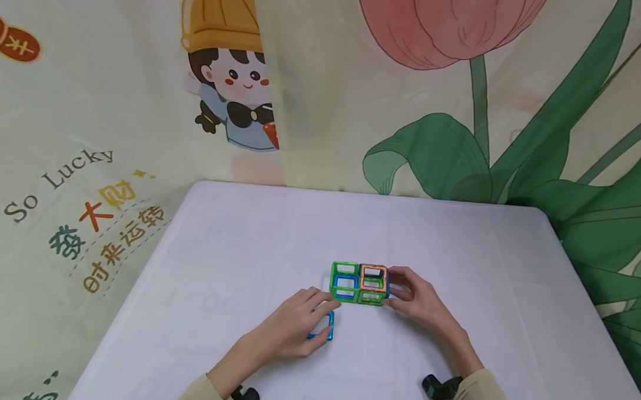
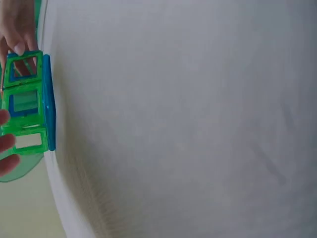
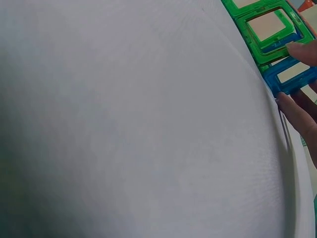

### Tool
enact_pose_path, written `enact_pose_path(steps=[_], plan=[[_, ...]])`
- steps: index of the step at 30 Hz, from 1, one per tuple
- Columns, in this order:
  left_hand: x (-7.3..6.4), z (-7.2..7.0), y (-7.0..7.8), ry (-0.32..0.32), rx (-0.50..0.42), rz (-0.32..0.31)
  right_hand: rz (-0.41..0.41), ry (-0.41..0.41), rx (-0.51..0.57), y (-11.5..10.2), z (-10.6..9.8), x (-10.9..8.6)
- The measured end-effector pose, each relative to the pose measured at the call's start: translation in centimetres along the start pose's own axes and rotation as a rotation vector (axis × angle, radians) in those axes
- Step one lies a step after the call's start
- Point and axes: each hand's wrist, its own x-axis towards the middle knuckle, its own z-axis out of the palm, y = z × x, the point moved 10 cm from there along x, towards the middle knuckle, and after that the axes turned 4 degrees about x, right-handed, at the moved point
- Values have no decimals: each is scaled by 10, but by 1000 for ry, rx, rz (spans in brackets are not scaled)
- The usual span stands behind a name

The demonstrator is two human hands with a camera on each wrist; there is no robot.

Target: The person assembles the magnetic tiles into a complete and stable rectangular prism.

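Observation:
A block of square magnetic tiles, with green, blue and orange frames, stands on the white table in the head view. At its right end my right hand pinches a blue magnetic tile against the block, thumb on one edge and a finger on the other. A separate blue tile lies flat on the table in front of the block, partly hidden under my left hand. The left fingers are extended towards the block's front left corner; whether they touch it I cannot tell.
The white table reaches to a patterned backdrop with a tulip and a cartoon figure. Black wrist cameras sit by both beige sleeves.

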Motion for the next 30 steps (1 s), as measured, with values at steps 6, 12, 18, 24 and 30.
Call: enact_pose_path(steps=[6, 12, 18, 24, 30], plan=[[-8, 23, 2, -206, 44, -30, -8, -11, 18, -1, 1, 0], [-9, 33, 7, -356, 98, -39, 0, -13, 17, -3, 2, 0], [-5, 35, 10, -382, 146, -28, 14, -4, 11, -1, 1, 1], [-3, 36, 9, -393, 164, -32, 11, -5, 9, -2, 1, 1], [-2, 32, 6, -363, 141, -43, 10, -4, 9, -1, 0, 0]])
